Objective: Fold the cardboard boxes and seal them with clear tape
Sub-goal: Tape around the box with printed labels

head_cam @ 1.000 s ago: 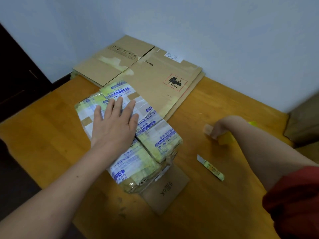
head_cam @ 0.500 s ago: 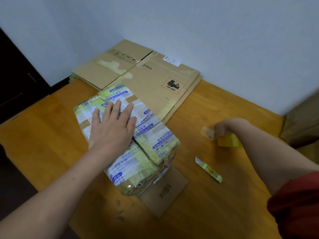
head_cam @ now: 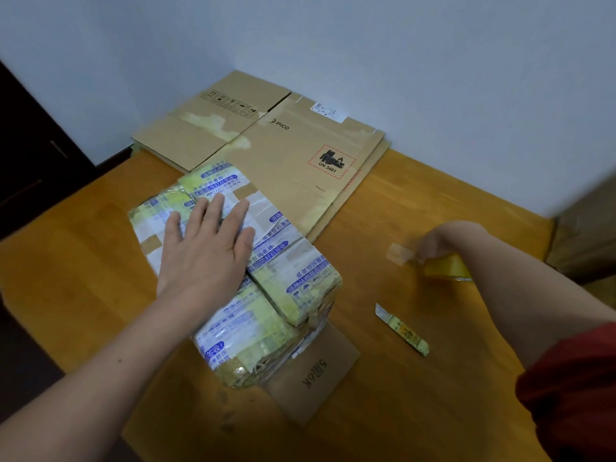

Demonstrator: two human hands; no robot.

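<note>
A cardboard box (head_cam: 286,291) covered in yellow and blue printed tape stands on the wooden table (head_cam: 416,201), one plain flap (head_cam: 316,371) lying open toward me. My left hand (head_cam: 206,251) lies flat on the box's top, fingers straight and spread. To the right, my right hand (head_cam: 430,248) grips a yellow tape roll (head_cam: 446,266) just above the table, a short loose end of tape (head_cam: 398,252) sticking out to its left. The hand is blurred and partly hidden by my forearm.
Flattened cardboard boxes (head_cam: 300,151) lie stacked against the white wall at the back. A small yellow utility knife (head_cam: 401,328) with its blade out lies on the table right of the box. A brown object (head_cam: 586,235) sits at the right edge.
My right hand has drawn the tape roll rightward and a little toward me. My left hand has stayed flat on the box.
</note>
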